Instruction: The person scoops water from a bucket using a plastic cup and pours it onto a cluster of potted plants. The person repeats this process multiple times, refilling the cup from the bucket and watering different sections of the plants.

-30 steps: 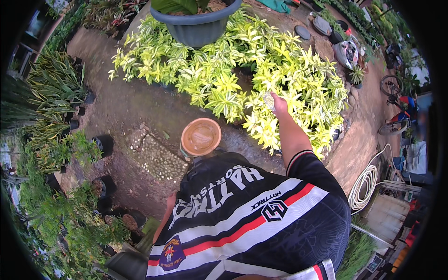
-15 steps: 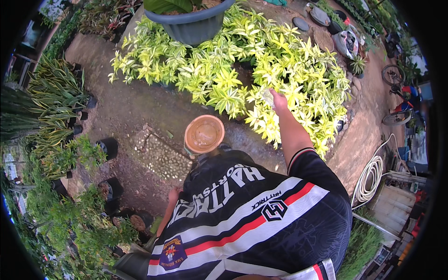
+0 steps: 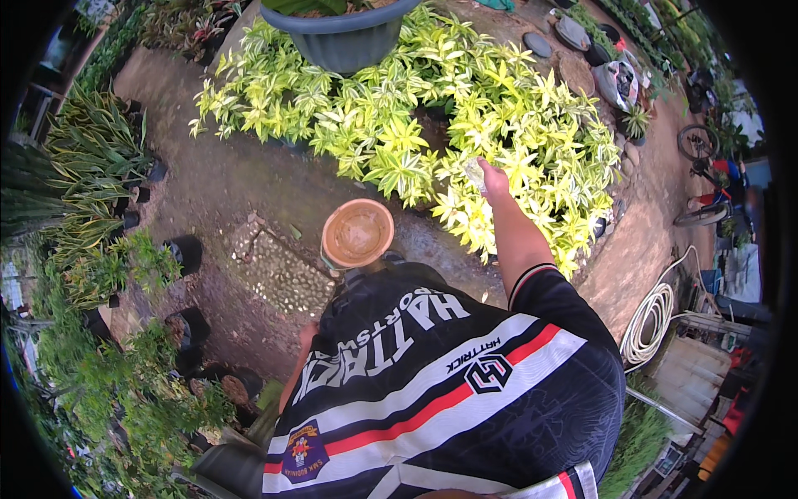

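Note:
My right hand [image 3: 494,179] reaches out over the bright yellow-green leafy plants [image 3: 399,141], its fingers closed on a small see-through, pale object [image 3: 475,174] whose kind I cannot make out. Leaves surround this hand on several sides. My left hand [image 3: 308,334] hangs low beside my dark shirt; only a small part of it shows and its fingers are hidden. In front of me, just past the shirt's hem, is a round terracotta-coloured container [image 3: 358,234] with a pale bottom.
A large grey pot [image 3: 345,41] stands at the far side of the plants. Striped long-leaved plants [image 3: 96,162] and black pots [image 3: 184,255] line the left. On the right lie a coiled hose [image 3: 650,324], a bicycle [image 3: 698,179] and a filled plastic bag [image 3: 617,85]. A pebbled slab [image 3: 278,270] lies nearby.
The view has shifted a little, so the container and the pots at the left sit slightly further left. My right hand keeps its hold over the plants, almost in the same place.

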Tool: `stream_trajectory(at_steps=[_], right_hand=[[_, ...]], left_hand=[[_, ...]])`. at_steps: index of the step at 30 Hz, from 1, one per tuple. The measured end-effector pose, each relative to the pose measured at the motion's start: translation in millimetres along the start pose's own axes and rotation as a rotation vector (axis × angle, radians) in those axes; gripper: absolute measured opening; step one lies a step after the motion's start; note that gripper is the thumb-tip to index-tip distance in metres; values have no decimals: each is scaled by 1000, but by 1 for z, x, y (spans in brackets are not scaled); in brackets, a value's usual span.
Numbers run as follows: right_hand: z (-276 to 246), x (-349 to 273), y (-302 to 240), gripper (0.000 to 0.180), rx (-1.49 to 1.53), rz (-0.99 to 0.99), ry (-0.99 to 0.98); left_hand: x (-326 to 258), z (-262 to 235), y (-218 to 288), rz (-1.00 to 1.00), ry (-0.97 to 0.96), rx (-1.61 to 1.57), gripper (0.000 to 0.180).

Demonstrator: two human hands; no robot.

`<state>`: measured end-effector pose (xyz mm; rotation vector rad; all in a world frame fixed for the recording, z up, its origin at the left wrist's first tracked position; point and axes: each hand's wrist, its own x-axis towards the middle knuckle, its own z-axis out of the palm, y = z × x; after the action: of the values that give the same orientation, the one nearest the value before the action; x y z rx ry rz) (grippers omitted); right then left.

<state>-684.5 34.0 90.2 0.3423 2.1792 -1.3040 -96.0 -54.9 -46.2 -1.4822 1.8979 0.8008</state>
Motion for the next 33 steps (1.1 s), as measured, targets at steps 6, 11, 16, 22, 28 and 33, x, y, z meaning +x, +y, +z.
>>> stream_trajectory(at_steps=[6,11,16,22,28,33], right_hand=[[-2,-7,-3,77,-23,-33,7],[3,10,8,74,11,-7,63],[-5,8,6,69,275,123,-122],[-15,-11,10,65,682,162,-345],[-16,-32,10,65,1012,182,-317],[-18,-37,13,58,1033,160,-335]], left_hand=[[-3,-1,2,33,29,-53,30],[-8,-6,11,-54,18,-164,31],[-15,-9,16,-133,50,-309,33],[-16,-6,16,-69,72,-241,34],[12,17,0,-205,17,-354,34],[30,46,-25,-45,58,-125,36]])
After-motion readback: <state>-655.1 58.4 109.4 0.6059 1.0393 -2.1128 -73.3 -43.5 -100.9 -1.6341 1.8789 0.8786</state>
